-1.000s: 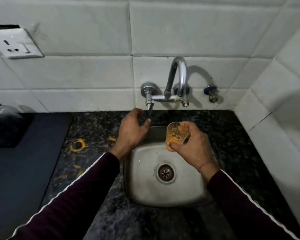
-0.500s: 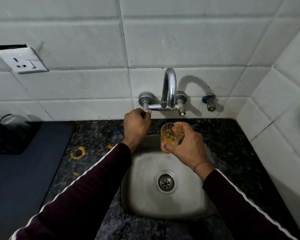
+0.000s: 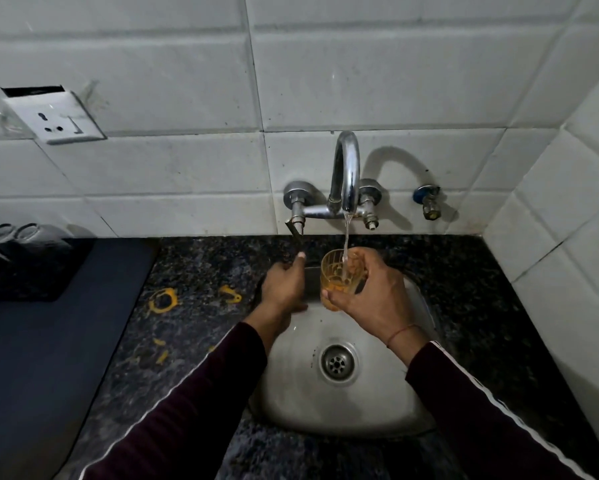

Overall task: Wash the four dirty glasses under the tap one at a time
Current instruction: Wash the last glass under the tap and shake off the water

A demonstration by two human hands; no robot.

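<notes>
My right hand (image 3: 377, 303) holds a small clear glass (image 3: 339, 277) stained orange, tilted a little, right under the spout of the chrome tap (image 3: 346, 168). A thin stream of water (image 3: 346, 233) runs into the glass. My left hand (image 3: 282, 287) is beside it on the left, thumb and fingers pinched on the tip of the tap lever (image 3: 294, 233), which points down towards me. Both hands are over the back of the steel sink (image 3: 291, 386). At the far left, more glasses (image 3: 14, 235) stand on a dark mat, dim and partly cut off.
Orange ring stains (image 3: 163, 300) mark the dark granite counter (image 3: 194, 271) left of the sink. A wall socket (image 3: 54, 116) sits on the white tiles at upper left. A small blue-capped valve (image 3: 428, 202) sticks out right of the tap. A tiled side wall closes the right.
Water now flows from the spout, where none ran before. My left hand has swung the lever down towards me. My right hand has brought the glass under the stream.
</notes>
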